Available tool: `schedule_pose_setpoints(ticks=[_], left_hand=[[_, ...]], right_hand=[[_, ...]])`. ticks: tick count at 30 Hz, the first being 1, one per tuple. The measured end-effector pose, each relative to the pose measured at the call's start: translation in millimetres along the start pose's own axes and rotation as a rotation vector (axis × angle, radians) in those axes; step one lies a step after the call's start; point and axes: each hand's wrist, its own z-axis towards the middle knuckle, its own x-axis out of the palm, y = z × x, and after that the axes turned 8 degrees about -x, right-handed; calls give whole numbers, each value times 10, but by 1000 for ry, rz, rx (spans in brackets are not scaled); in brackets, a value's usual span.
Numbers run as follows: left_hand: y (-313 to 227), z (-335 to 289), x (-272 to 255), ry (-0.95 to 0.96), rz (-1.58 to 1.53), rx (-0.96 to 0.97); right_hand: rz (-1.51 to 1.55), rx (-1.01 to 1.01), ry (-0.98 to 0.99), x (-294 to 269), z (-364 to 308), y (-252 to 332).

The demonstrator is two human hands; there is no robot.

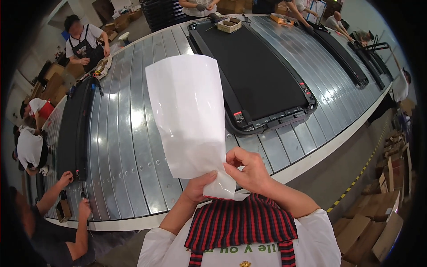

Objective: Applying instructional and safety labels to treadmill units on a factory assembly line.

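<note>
A large white glossy sheet (187, 111), perhaps sticker backing, rises in front of me with its lower end in both hands. My left hand (198, 187) pinches its lower edge, thumb on top. My right hand (249, 169) grips the sheet's right lower corner between thumb and bent fingers. A smaller flap with a red edge (219, 197) hangs below my hands, close to my striped apron. Beyond the sheet lies a black treadmill deck (262, 66) with a dark belt and red-and-white labels; the sheet covers part of its left side.
The metal slat conveyor (133, 133) spans the view. Another black treadmill deck (78, 129) lies left, where a co-worker's hands (83, 208) hold a tool. A small parts box (229, 25) sits on the middle deck. Flattened cardboard (369, 227) is stacked at right. Several people stand around the line.
</note>
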Motion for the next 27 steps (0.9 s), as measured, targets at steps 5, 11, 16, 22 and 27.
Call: schedule_pose_setpoints(ticks=[5,11,16,22,27], left_hand=[[-38,-115,-174,24,40,-5],[78,-260,-364,67,-128,52],[210,-321,-106,-31,-145,161],[285,-212,105,-165,-184,295],[441,-177,221,-223,54,274]], right_hand=[[157,48,-5,161,-22,-11],[243,128,163,249,57,54],[266,99,237,190,-24,78],[128,79,290,-56,-106,-17],[186,-28,170,-180,-238,-234]])
